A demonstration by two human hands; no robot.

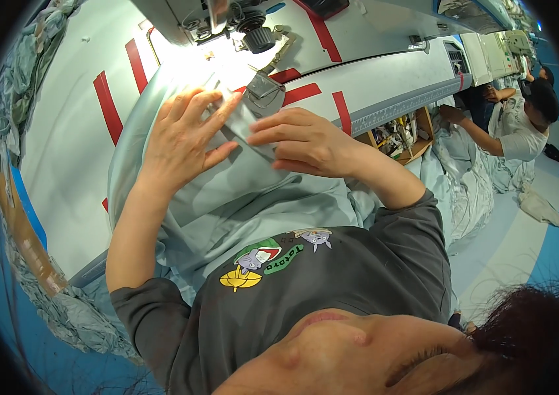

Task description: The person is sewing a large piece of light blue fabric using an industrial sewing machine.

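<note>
- Head view: white table (62, 178) with red tape strips (108, 108); a sewing machine (177, 16) stands over it, away from the near edge, its lamp glaring.
- Pale green cloth (246, 191) lies below the machine and drapes over the table's near edge.
- Left hand (184, 135) lies on the cloth, fingers spread; right hand (309, 145) has bent fingers at a fold, whether pinching I cannot tell.
- Beneath the near edge, rightward: a drawer (417, 149) of small items; beyond, a co-worker (516, 131) and blue-and-pale floor (549, 217).
- Ruler markings (398, 113) line that edge; the dark shirt (332, 296) bears colourful lettering.
</note>
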